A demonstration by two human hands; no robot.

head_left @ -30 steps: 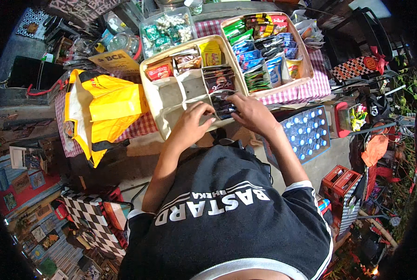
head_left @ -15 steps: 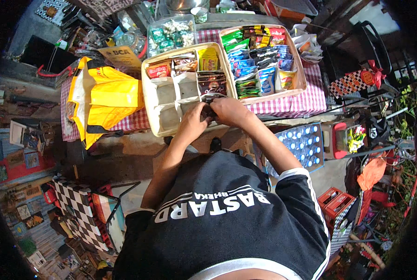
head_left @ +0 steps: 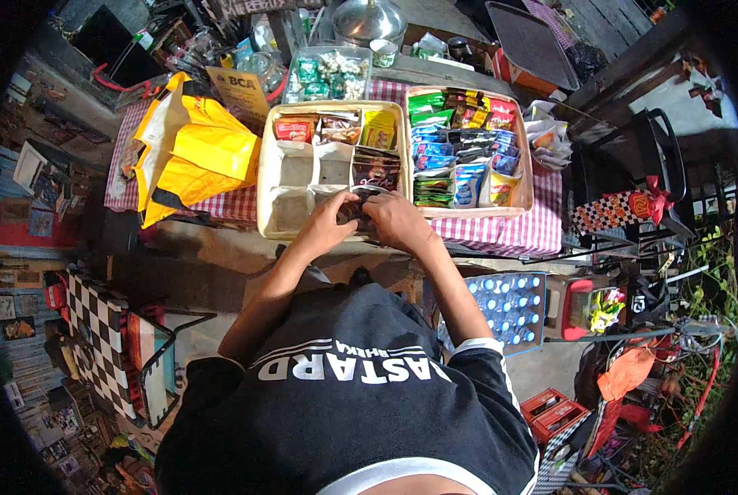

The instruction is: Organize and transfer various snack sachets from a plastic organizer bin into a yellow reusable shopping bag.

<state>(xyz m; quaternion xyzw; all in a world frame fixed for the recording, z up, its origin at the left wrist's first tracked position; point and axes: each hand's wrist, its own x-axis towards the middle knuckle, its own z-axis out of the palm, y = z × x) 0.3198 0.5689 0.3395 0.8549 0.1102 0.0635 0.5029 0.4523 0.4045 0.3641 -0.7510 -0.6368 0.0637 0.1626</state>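
Note:
A cream divided box [head_left: 264, 194] stands at the table's front edge. Over its near right compartment, my left hand [head_left: 327, 226] and my right hand [head_left: 402, 223] are close together, fingers closed around dark sachets [head_left: 355, 208] that they partly hide. Just behind them, a compartment holds upright dark brown sachets [head_left: 376, 167]. Red sachets [head_left: 294, 129], brown sachets [head_left: 338, 128] and yellow sachets [head_left: 379, 130] fill the far row. The middle-left, middle and near-left compartments show bare bottoms.
To the right is a second divided box [head_left: 528, 177] full of colourful sachets. A yellow bag [head_left: 212, 148] stands open at left. Behind are a clear tub [head_left: 332, 74] of wrapped sweets and a metal lid [head_left: 369, 23]. Bottled water [head_left: 505, 305] sits low at right, by a red-rimmed container [head_left: 577, 309].
The whole view has shifted, so the table sits lower in the picture. Both hands stay at the same compartment with the dark sachets, fingers slightly rearranged.

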